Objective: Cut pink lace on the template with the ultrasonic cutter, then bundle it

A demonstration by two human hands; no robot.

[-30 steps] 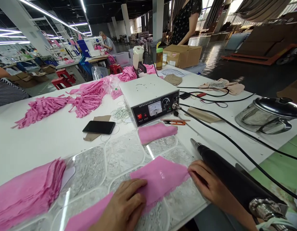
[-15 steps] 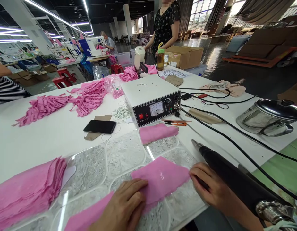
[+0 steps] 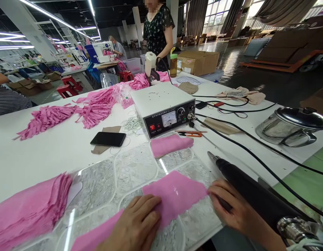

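Pink fabric piece (image 3: pixel 174 197) lies flat under left hand (image 3: pixel 136 226), fingers pressed together; right hand (image 3: pixel 229 209) should pinch its edge taut, wrinkle-free.

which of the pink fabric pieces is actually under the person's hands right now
The flat pink piece at the near table edge, pinned by the left hand; the right hand touches its right edge. The folded piece and stack lie untouched.

Garment factory floor: white industrial sewing machine (image 3: pixel 102 48) at rear, heaps of pink fabric strips (image 3: pixel 72 111), grey metered control box (image 3: pixel 165 106) on long white worktable (image 3: pixel 46 153), brown cardboard cartons (image 3: pixel 198 61).
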